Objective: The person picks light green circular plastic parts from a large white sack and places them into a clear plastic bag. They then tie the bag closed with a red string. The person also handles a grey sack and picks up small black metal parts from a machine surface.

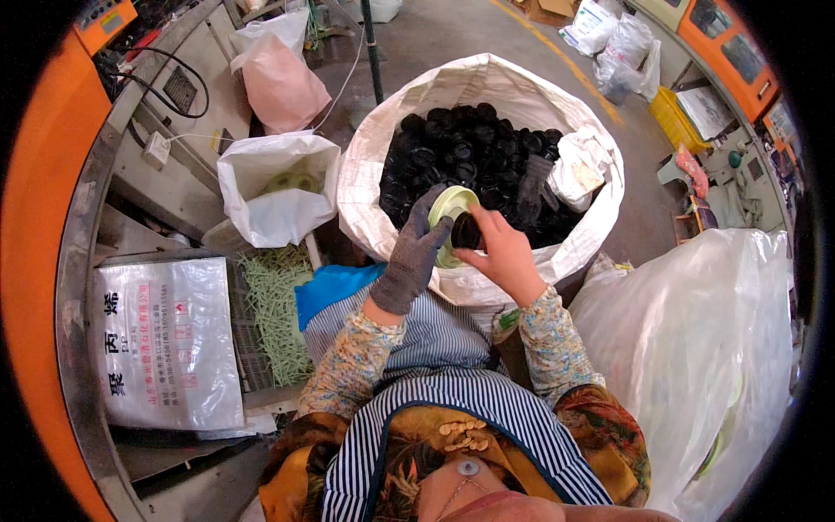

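Observation:
My left hand (409, 264), in a dark grey knit glove, grips a pale green round plastic lid-like piece (452, 204) by its side. A small black round cap (466, 232) is pinched in my bare right hand (502, 256), against the green piece; whether the two are joined I cannot tell. Both hands are over the near rim of a big white woven sack (364, 191). Inside it lies a heap of black round caps (452, 148). On the heap rest a dark glove (532, 189) and a crumpled white bag (577, 171).
Left of the sack stands a white bag (283, 213) with pale green pieces inside. Below it lie thin green plastic sticks (277, 313) and a printed white sack (165, 348). A large clear plastic bag (687, 348) fills the right side. An orange machine (39, 261) borders the far left.

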{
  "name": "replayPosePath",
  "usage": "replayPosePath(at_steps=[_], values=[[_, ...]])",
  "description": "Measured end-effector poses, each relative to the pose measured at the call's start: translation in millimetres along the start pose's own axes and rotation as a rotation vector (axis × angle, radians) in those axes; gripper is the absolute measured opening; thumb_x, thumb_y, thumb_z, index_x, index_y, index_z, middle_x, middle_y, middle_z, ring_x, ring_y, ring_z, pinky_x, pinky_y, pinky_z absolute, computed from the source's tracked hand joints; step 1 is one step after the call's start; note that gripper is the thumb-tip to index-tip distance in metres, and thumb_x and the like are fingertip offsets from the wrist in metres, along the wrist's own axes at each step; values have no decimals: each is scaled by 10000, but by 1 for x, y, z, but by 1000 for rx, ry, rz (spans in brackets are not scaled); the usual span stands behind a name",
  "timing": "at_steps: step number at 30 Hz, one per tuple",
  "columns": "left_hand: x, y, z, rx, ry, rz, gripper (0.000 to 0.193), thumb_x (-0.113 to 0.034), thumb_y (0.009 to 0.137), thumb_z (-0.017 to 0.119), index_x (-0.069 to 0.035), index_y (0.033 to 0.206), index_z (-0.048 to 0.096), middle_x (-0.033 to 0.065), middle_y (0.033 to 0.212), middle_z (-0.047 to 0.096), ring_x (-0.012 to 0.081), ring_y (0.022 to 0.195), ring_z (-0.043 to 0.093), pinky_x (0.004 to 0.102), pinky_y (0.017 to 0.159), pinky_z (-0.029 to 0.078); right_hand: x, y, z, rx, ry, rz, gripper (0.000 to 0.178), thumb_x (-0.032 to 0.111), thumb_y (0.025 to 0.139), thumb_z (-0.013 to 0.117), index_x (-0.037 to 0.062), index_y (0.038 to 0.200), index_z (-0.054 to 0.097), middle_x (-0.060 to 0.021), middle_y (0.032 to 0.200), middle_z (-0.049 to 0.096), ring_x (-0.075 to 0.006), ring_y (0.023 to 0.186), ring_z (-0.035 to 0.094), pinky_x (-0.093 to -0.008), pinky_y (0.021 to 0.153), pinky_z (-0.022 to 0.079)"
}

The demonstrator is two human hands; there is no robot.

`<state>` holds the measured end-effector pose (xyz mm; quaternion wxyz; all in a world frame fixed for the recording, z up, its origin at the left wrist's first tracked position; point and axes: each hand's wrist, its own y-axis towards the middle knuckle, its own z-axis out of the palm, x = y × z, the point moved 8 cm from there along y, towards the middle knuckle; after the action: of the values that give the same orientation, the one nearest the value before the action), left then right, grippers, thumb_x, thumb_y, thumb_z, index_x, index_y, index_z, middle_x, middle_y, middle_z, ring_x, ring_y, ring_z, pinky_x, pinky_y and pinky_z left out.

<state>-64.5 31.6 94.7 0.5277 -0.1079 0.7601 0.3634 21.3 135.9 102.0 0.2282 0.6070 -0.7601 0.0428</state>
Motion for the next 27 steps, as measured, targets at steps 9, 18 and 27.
replayPosePath(at_steps=[9, 18, 27], values=[[12, -7, -6, -52, -255, -263, 506, -158, 947, 512, -5, 1391, 326, 131, 1373, 413, 195, 1266, 407, 306, 1063, 325, 18, -11, -20, -337, -133, -210, 466, 379, 770, 667, 111, 1148, 617, -140, 1269, 503, -317, 1052, 528, -404, 832, 469], [32, -11, 6, -80, -422, -290, 500, -157, 932, 509, 1, 1377, 345, 146, 1339, 437, 209, 1232, 433, 320, 1049, 339, -25, -12, -16, -324, -287, 84, 496, 359, 784, 671, 125, 1213, 587, -149, 1356, 438, -356, 1194, 429, -453, 957, 389], [16, -24, 24, -171, -133, -84, 672, -256, 856, 679, -4, 1384, 348, 177, 1374, 421, 251, 1272, 406, 342, 1040, 350, -58, -30, 31, -151, 871, 184, 677, 110, 736, 738, 97, 1336, 425, -81, 1316, 461, -207, 1106, 526, -358, 880, 498]])
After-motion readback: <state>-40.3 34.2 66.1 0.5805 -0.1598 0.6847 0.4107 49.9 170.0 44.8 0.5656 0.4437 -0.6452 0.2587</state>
